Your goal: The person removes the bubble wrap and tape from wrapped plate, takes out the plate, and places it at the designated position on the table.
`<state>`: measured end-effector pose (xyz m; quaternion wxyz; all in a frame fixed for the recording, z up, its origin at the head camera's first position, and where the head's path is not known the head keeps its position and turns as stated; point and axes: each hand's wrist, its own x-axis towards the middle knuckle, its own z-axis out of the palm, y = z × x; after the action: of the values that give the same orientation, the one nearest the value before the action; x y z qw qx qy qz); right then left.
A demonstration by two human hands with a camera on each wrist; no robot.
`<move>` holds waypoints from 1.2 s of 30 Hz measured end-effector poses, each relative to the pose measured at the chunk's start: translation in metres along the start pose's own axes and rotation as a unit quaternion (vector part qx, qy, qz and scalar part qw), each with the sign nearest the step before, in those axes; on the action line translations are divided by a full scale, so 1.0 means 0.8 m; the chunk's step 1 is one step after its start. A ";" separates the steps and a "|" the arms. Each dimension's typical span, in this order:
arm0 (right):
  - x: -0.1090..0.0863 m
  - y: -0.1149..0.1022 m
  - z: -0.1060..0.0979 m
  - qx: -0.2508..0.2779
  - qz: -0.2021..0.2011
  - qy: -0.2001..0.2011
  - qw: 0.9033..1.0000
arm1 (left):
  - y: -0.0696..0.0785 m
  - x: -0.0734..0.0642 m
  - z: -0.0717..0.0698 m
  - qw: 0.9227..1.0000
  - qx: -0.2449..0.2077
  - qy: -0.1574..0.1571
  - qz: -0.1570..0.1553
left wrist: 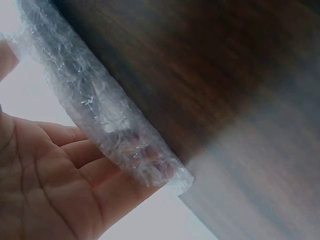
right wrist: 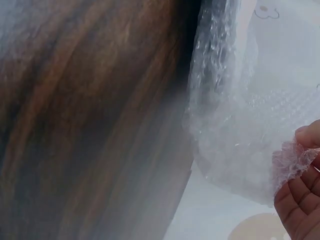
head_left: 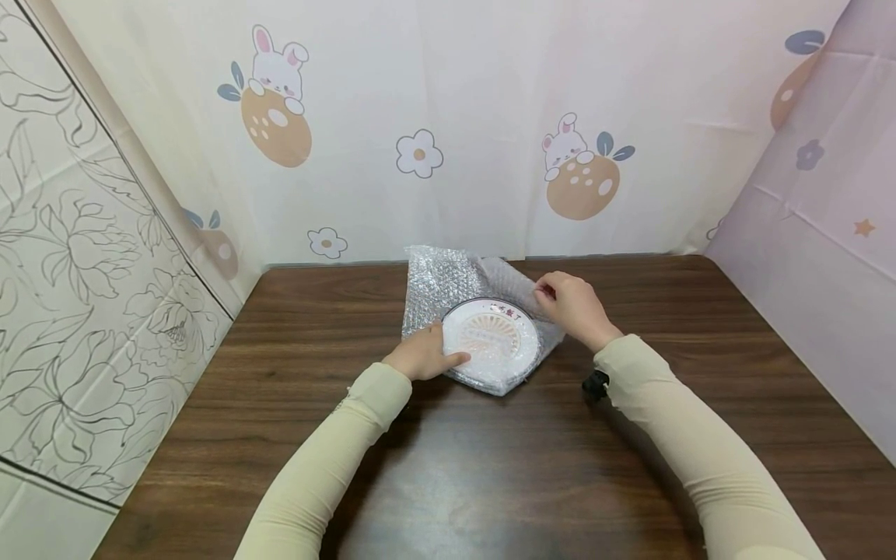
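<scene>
A round white plate [head_left: 483,354] with a gold fan-like design and dark red lettering lies near the back of the table, partly inside bubble wrap [head_left: 437,284]. My left hand [head_left: 423,354] grips the plate's left edge through the wrap, thumb on top. In the left wrist view, that hand's fingers [left wrist: 105,172] reach under the wrapped edge. My right hand [head_left: 575,307] pinches a flap of the wrap at the plate's upper right. The right wrist view shows this bubble wrap [right wrist: 225,135] stretching to the thumb and fingers [right wrist: 300,195]. Some wrap spreads flat behind the plate.
The dark wooden table [head_left: 490,474] extends around the plate on all sides. Close behind its back edge hangs a curtain [head_left: 364,187] printed with rabbits and flowers. A panel [head_left: 84,295] with line-drawn flowers stands at the left. A small black object [head_left: 596,385] sits at the right cuff.
</scene>
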<state>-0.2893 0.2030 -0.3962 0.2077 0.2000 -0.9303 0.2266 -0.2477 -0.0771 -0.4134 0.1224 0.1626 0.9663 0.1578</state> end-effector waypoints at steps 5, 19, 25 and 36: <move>0.003 0.010 0.001 0.010 0.024 0.006 1.000 | -0.001 0.002 0.001 1.000 -0.005 0.003 0.001; 0.010 0.043 0.002 0.048 0.109 -0.003 0.993 | -0.001 0.000 0.001 1.000 -0.015 -0.001 -0.005; 0.012 0.059 0.008 0.051 0.138 -0.013 0.989 | -0.001 -0.001 0.001 1.000 -0.010 -0.002 -0.008; 0.012 0.073 0.016 0.050 0.198 -0.073 0.976 | -0.002 0.000 0.001 1.000 -0.011 -0.004 -0.007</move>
<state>-0.3288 0.2417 -0.4216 0.0797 0.0377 -0.9517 0.2941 -0.2478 -0.0784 -0.4151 0.1289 0.1547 0.9652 0.1669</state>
